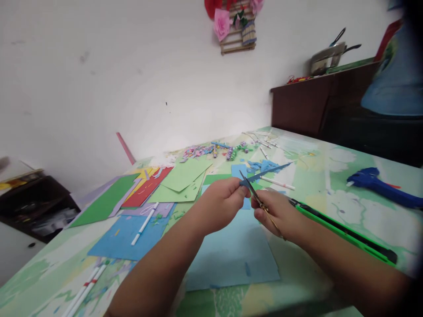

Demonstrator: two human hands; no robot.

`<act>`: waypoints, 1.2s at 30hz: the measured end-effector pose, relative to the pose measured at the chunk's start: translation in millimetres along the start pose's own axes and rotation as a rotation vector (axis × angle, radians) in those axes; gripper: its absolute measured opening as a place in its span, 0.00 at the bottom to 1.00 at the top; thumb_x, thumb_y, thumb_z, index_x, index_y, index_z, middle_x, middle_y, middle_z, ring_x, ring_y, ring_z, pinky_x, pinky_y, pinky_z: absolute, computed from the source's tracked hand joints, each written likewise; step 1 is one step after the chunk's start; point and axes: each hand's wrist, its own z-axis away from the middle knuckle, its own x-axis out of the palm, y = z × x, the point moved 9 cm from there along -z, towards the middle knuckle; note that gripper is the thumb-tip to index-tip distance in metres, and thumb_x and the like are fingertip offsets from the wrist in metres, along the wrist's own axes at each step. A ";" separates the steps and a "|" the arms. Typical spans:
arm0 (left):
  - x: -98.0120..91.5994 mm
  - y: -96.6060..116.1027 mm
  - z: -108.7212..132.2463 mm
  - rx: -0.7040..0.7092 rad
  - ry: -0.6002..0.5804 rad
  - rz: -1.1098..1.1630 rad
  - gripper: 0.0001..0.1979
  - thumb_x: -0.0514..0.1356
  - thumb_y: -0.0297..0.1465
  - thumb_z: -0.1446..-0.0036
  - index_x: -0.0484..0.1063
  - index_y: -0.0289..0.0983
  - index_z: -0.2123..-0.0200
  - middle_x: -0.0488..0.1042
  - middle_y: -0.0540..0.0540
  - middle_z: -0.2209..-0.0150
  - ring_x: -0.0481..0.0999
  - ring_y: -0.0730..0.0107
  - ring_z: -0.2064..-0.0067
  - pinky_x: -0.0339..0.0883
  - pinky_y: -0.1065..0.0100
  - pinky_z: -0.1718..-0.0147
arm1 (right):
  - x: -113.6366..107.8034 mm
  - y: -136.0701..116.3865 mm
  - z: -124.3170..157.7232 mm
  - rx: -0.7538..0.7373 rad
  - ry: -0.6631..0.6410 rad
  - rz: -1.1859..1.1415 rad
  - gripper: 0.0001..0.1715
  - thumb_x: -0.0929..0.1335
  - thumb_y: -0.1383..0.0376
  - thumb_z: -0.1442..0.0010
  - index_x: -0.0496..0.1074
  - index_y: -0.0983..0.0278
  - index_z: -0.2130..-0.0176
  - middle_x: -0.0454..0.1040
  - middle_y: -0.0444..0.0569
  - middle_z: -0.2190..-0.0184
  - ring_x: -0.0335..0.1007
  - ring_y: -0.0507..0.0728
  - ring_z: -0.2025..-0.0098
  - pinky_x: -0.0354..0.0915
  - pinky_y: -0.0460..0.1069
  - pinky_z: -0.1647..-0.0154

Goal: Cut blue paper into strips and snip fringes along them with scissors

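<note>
My left hand [220,203] pinches one end of a narrow blue paper strip [268,172] that juts out to the right above the table. My right hand [279,212] is closed round small scissors [254,193], whose blades meet the strip close to my left fingers. Both hands hover over a light blue paper sheet [231,255] lying flat on the table.
Green, red, yellow and blue paper sheets [178,180] and white sticks [144,223] cover the green patterned table [330,176]. A green-and-black cutter [346,233] lies right of my hand, a blue glue gun [380,185] farther right. Rolled paper bits [228,152] sit near the wall. A dark cabinet [304,105] stands behind.
</note>
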 end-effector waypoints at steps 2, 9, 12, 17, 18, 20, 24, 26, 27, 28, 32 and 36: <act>-0.9 1.8 1.2 -0.005 0.020 -0.054 0.10 0.47 0.33 0.48 0.64 0.37 0.75 0.61 0.55 0.84 0.60 0.78 0.80 0.54 0.74 0.79 | 2.3 -4.1 0.4 -0.027 -0.036 -0.072 0.35 0.47 0.38 0.49 0.57 0.64 0.75 0.60 0.45 0.81 0.55 0.52 0.78 0.51 0.47 0.78; 4.4 8.2 0.3 0.067 0.029 0.042 0.10 0.47 0.28 0.50 0.63 0.36 0.80 0.64 0.55 0.84 0.61 0.79 0.80 0.54 0.76 0.79 | 2.5 -18.1 3.7 -0.080 -0.087 -0.182 0.33 0.46 0.41 0.46 0.57 0.64 0.75 0.61 0.46 0.79 0.56 0.53 0.76 0.55 0.48 0.75; 9.0 8.8 -1.3 0.073 -0.009 0.098 0.11 0.47 0.27 0.50 0.62 0.36 0.82 0.67 0.55 0.83 0.63 0.79 0.78 0.55 0.76 0.78 | 0.5 -21.5 4.5 -0.092 -0.077 -0.184 0.33 0.45 0.43 0.45 0.57 0.64 0.75 0.62 0.47 0.78 0.57 0.53 0.75 0.56 0.49 0.74; 9.8 7.4 -1.3 0.046 -0.004 0.099 0.11 0.47 0.28 0.50 0.61 0.37 0.82 0.68 0.55 0.83 0.65 0.77 0.77 0.55 0.75 0.77 | 2.0 -20.6 4.8 -0.072 -0.107 -0.205 0.33 0.45 0.43 0.45 0.57 0.64 0.75 0.62 0.47 0.78 0.58 0.54 0.75 0.56 0.49 0.74; 9.2 7.5 -1.0 0.047 0.006 0.093 0.11 0.47 0.28 0.50 0.61 0.37 0.82 0.68 0.55 0.83 0.65 0.77 0.77 0.55 0.75 0.77 | 2.0 -20.3 5.0 -0.068 -0.108 -0.206 0.33 0.45 0.42 0.45 0.57 0.64 0.74 0.62 0.47 0.79 0.58 0.54 0.75 0.56 0.49 0.74; 7.9 8.3 -0.2 0.054 0.028 0.076 0.11 0.47 0.28 0.49 0.61 0.37 0.82 0.67 0.56 0.84 0.64 0.77 0.78 0.55 0.75 0.78 | 2.2 -20.0 5.4 -0.065 -0.112 -0.203 0.33 0.45 0.42 0.45 0.58 0.64 0.74 0.62 0.47 0.78 0.58 0.54 0.75 0.56 0.49 0.74; 6.8 9.8 0.5 0.074 0.056 0.026 0.12 0.47 0.28 0.49 0.60 0.37 0.83 0.67 0.56 0.84 0.64 0.77 0.78 0.54 0.75 0.78 | 3.6 -21.0 6.4 -0.076 -0.121 -0.200 0.34 0.44 0.43 0.45 0.58 0.64 0.74 0.62 0.47 0.78 0.59 0.54 0.75 0.56 0.49 0.73; 7.2 10.3 0.5 0.084 0.057 0.007 0.12 0.47 0.28 0.49 0.60 0.37 0.83 0.67 0.56 0.84 0.63 0.77 0.77 0.54 0.75 0.78 | 4.2 -20.2 6.3 -0.073 -0.117 -0.195 0.34 0.44 0.43 0.45 0.58 0.64 0.75 0.62 0.47 0.79 0.58 0.54 0.75 0.56 0.49 0.74; 7.5 10.3 0.4 0.088 0.056 -0.001 0.12 0.47 0.28 0.49 0.61 0.37 0.83 0.67 0.56 0.84 0.63 0.77 0.77 0.53 0.75 0.78 | 4.3 -19.7 6.0 -0.070 -0.112 -0.191 0.34 0.44 0.43 0.45 0.57 0.64 0.75 0.62 0.47 0.79 0.58 0.54 0.75 0.56 0.49 0.74; 7.5 10.1 0.3 0.089 0.057 -0.008 0.12 0.47 0.28 0.49 0.61 0.37 0.83 0.67 0.56 0.84 0.63 0.77 0.77 0.53 0.75 0.78 | 4.4 -19.2 5.7 -0.067 -0.107 -0.184 0.34 0.44 0.43 0.45 0.57 0.63 0.76 0.61 0.47 0.79 0.58 0.54 0.76 0.56 0.49 0.74; 6.4 7.6 -0.5 0.067 0.062 -0.025 0.12 0.47 0.29 0.49 0.61 0.37 0.82 0.66 0.55 0.83 0.62 0.76 0.77 0.53 0.75 0.77 | 4.6 -18.1 4.7 -0.058 -0.087 -0.132 0.35 0.43 0.42 0.46 0.57 0.63 0.77 0.62 0.46 0.80 0.57 0.54 0.77 0.55 0.49 0.74; 7.2 4.3 -2.6 0.017 0.018 -0.024 0.11 0.47 0.30 0.50 0.62 0.36 0.81 0.63 0.54 0.82 0.60 0.77 0.77 0.53 0.74 0.78 | 1.7 -17.6 5.0 -0.051 -0.048 -0.107 0.34 0.43 0.41 0.46 0.56 0.62 0.77 0.62 0.47 0.80 0.56 0.53 0.78 0.54 0.49 0.76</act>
